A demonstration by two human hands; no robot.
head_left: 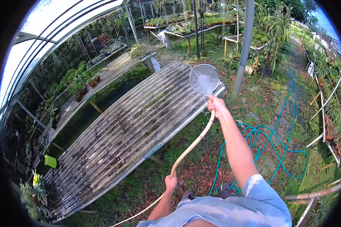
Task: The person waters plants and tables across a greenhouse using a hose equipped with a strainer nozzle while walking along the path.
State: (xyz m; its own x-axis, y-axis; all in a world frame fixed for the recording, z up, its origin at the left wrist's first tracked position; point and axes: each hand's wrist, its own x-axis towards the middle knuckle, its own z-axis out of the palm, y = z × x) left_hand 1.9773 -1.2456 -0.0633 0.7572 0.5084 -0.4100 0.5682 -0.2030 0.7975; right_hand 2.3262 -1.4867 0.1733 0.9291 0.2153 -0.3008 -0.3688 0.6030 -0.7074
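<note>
My right hand (216,104) is stretched forward, closed round the front end of a beige hose (193,145). Just beyond its fingers is a round, rimmed mesh piece like a strainer (204,79), with a whitish patch like water in its middle; how it joins the hose is hidden by the hand. The mesh is over the far right corner of a corrugated bench top (130,121), which has dark dirt in its grooves. Lower down, near my body, my left hand (171,182) is wrapped round the same hose, which trails off toward the bottom edge.
A teal hose (259,142) lies in loops on the ground at right. A metal post (243,56) rises beside the bench's far corner. Potted plants (77,89) stand on a slatted bench at left. A bright green object (50,161) is at the bench's near left end.
</note>
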